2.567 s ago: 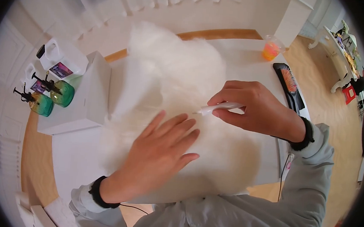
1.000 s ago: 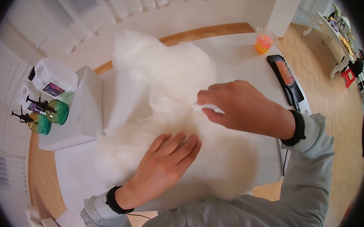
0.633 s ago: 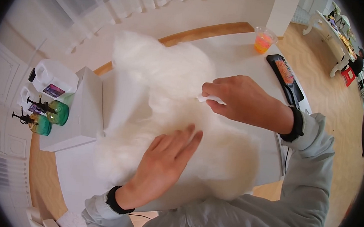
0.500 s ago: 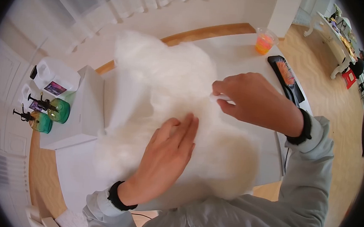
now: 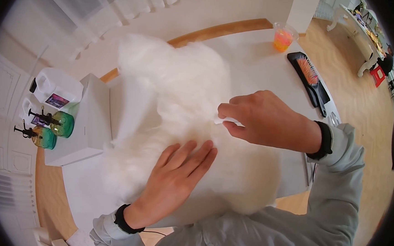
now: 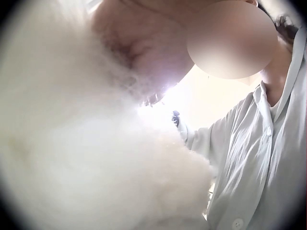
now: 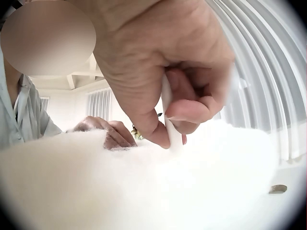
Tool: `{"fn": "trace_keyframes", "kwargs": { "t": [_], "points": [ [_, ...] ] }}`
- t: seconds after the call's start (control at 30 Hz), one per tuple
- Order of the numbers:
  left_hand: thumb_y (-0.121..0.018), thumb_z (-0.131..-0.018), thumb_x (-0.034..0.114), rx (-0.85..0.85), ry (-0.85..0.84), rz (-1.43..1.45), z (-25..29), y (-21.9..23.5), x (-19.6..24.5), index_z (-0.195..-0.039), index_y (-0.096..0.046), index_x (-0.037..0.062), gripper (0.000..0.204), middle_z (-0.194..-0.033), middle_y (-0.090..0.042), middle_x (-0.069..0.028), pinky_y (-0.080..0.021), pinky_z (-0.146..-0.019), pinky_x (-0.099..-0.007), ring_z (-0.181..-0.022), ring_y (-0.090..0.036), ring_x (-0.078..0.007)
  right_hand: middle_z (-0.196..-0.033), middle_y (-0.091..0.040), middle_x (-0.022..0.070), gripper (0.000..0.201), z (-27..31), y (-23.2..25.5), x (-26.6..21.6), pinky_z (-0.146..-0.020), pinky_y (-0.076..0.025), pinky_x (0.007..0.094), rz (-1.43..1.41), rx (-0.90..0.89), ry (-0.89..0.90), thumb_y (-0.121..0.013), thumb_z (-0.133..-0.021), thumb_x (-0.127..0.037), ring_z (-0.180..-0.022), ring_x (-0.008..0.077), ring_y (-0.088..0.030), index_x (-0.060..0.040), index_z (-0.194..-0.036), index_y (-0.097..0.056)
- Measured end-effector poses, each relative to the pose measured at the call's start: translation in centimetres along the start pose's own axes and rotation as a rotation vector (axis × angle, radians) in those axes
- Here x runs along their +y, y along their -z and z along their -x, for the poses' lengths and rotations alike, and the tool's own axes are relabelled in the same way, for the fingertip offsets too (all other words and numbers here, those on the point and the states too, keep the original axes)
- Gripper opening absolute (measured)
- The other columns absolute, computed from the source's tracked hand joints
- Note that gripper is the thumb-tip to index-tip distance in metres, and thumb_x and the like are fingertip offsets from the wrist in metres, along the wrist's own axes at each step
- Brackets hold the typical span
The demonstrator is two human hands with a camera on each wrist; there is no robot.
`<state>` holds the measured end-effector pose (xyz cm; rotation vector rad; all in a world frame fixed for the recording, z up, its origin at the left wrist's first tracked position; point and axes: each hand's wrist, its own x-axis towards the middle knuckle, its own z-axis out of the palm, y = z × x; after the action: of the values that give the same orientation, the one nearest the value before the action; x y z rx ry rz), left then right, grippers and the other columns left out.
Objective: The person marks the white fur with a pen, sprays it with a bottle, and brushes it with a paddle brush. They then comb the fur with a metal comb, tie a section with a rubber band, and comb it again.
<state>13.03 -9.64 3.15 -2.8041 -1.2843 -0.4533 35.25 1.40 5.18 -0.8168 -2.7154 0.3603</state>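
A large mass of fluffy cream-white fibre (image 5: 186,76) lies across the white table. My right hand (image 5: 268,121) pinches a slim white pen-like tool (image 5: 228,121) between thumb and fingers, its lower end at the fibre. In the right wrist view the tool (image 7: 171,115) stands nearly upright in the right hand (image 7: 168,62), its tip hidden in the fluff. My left hand (image 5: 171,180) rests on the fibre with fingers extended, below and left of the tool. The left wrist view has the left hand (image 6: 144,48) against the fluff (image 6: 96,163).
A brush (image 5: 308,71) lies in a black tray at the right, near a clear cup (image 5: 282,40) with orange and pink contents. At the left, a white box (image 5: 87,120) stands beside white jugs (image 5: 58,88) and green-yellow spray bottles (image 5: 63,123).
The right hand shifted up and right with the tool, then came back down and left. The left hand's fingers moved up, bunched, then spread and lowered onto the fibre. The head view shifted slightly.
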Motion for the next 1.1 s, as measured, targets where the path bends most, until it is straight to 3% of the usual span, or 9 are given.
{"fn": "trace_keyframes", "kwargs": {
  "t": [0.23,0.37,0.47,0.6,0.7,0.8,0.97,1.1],
  "points": [
    [-0.065,-0.076,0.0,-0.007,0.03,0.028,0.0,0.6,-0.1,-0.121,-0.062,0.005,0.046,-0.13,-0.058,-0.0076,-0.046,-0.095,-0.0417,-0.112,-0.056,-0.0297,-0.067,-0.061,0.0122,0.012,0.2,0.3,0.0,-0.056,-0.047,0.0412,0.031,-0.035,-0.011,-0.063,-0.083,-0.012,-0.063,0.0308,-0.061,-0.0021,-0.083,-0.057],
    [-0.077,-0.073,0.01,0.054,0.222,0.09,0.8,3.0,-1.6,-0.123,-0.062,0.0081,0.052,-0.135,-0.055,-0.01,-0.045,-0.096,-0.0416,-0.116,-0.055,-0.0345,-0.068,-0.061,0.0108,0.01,0.4,1.8,-0.4,-0.057,-0.047,0.0406,0.051,-0.069,-0.01,-0.063,-0.083,-0.011,-0.064,0.0307,-0.061,-0.003,-0.085,-0.057],
    [-0.082,-0.066,0.019,-0.067,0.297,0.252,1.2,4.3,-2.4,-0.121,-0.064,0.0129,0.058,-0.131,-0.058,-0.0085,-0.044,-0.096,-0.0416,-0.114,-0.056,-0.0331,-0.068,-0.059,0.0065,0.01,0.2,3.2,-2.2,-0.056,-0.047,0.0397,-0.102,0.055,0.026,-0.064,-0.083,-0.011,-0.062,0.0288,-0.06,-0.0066,-0.087,-0.057],
    [-0.082,-0.066,0.017,-0.02,0.242,0.227,1.8,3.4,-3.8,-0.117,-0.066,0.0141,0.054,-0.125,-0.061,-0.0064,-0.046,-0.092,-0.0395,-0.108,-0.058,-0.0294,-0.067,-0.053,0.0045,0.011,0.2,1.9,-4.8,-0.044,-0.043,0.0347,-0.046,0.014,0.237,-0.065,-0.081,-0.011,-0.055,0.0231,-0.058,-0.009,-0.088,-0.057],
    [-0.081,-0.067,0.013,-0.031,0.302,0.296,1.6,2.7,-4.2,-0.115,-0.067,0.014,0.05,-0.12,-0.064,-0.0051,-0.048,-0.088,-0.0362,-0.104,-0.058,-0.027,-0.067,-0.052,0.0051,0.011,0.1,0.6,-5.6,-0.043,-0.042,0.0345,0.05,-0.072,0.257,-0.065,-0.081,-0.01,-0.054,0.022,-0.057,-0.0074,-0.088,-0.056],
    [-0.081,-0.068,0.008,0.034,0.3,0.351,1.6,2.6,-4.1,-0.115,-0.066,0.0139,0.049,-0.115,-0.065,-0.0051,-0.05,-0.082,-0.0341,-0.097,-0.06,-0.026,-0.066,-0.052,0.0059,0.01,-0.2,-0.1,-5.2,-0.043,-0.042,0.0352,0.113,-0.024,0.214,-0.064,-0.082,-0.009,-0.053,0.0226,-0.057,-0.0051,-0.087,-0.056],
    [-0.081,-0.069,0.007,0.132,0.367,0.371,1.9,2.9,-2.9,-0.123,-0.061,0.0168,0.059,-0.123,-0.058,-0.0071,-0.05,-0.082,-0.0362,-0.099,-0.059,-0.0264,-0.065,-0.053,0.0068,0.01,0.1,0.2,-5.0,-0.044,-0.042,0.0353,0.128,-0.023,0.159,-0.064,-0.082,-0.009,-0.052,0.0237,-0.056,-0.0038,-0.085,-0.056],
    [-0.082,-0.069,0.007,0.065,0.406,0.423,2.7,2.8,-3.2,-0.118,-0.066,0.0176,0.053,-0.123,-0.055,-0.0071,-0.049,-0.085,-0.0365,-0.105,-0.056,-0.0272,-0.065,-0.055,0.0075,0.011,0.1,0.4,-5.2,-0.044,-0.042,0.0355,0.144,-0.042,0.126,-0.065,-0.082,-0.009,-0.051,0.0242,-0.056,-0.004,-0.083,-0.056]
  ]
}}
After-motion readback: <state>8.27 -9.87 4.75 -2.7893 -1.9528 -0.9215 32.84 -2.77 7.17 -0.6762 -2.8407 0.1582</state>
